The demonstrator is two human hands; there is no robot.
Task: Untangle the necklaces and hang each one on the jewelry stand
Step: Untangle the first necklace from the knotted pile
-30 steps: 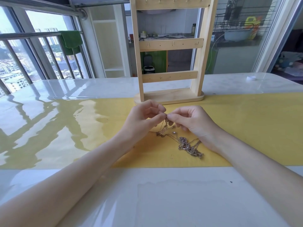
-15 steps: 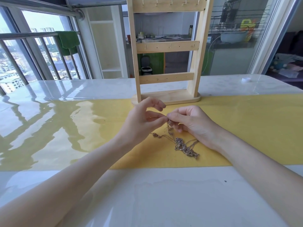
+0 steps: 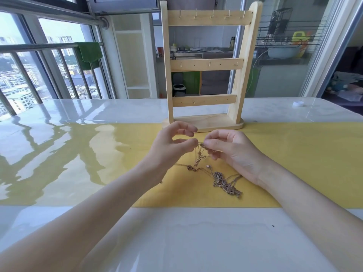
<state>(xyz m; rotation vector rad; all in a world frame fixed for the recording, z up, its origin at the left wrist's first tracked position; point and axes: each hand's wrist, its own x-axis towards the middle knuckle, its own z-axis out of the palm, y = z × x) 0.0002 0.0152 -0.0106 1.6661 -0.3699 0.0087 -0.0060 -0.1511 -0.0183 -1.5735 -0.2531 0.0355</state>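
Note:
A tangle of thin gold necklaces (image 3: 225, 182) lies on the yellow runner (image 3: 294, 163) in front of me. One chain (image 3: 199, 157) rises from the tangle to my fingertips. My left hand (image 3: 172, 148) pinches it between thumb and forefinger, the other fingers lifted. My right hand (image 3: 233, 152) pinches the same chain right beside it, fingers curled. Just behind my hands stands the wooden jewelry stand (image 3: 206, 65), three crossbars with small hooks, nothing hanging on them.
The glossy white table (image 3: 78, 118) stretches left and right. A small white cap (image 3: 298, 104) lies at the far right. A railing with a green towel (image 3: 88, 54) and windows stand behind the table on the left.
My hands have lifted the pinched chain a little off the runner, and more of it hangs free below the fingers. The camera tilted up, showing the stand's top bar.

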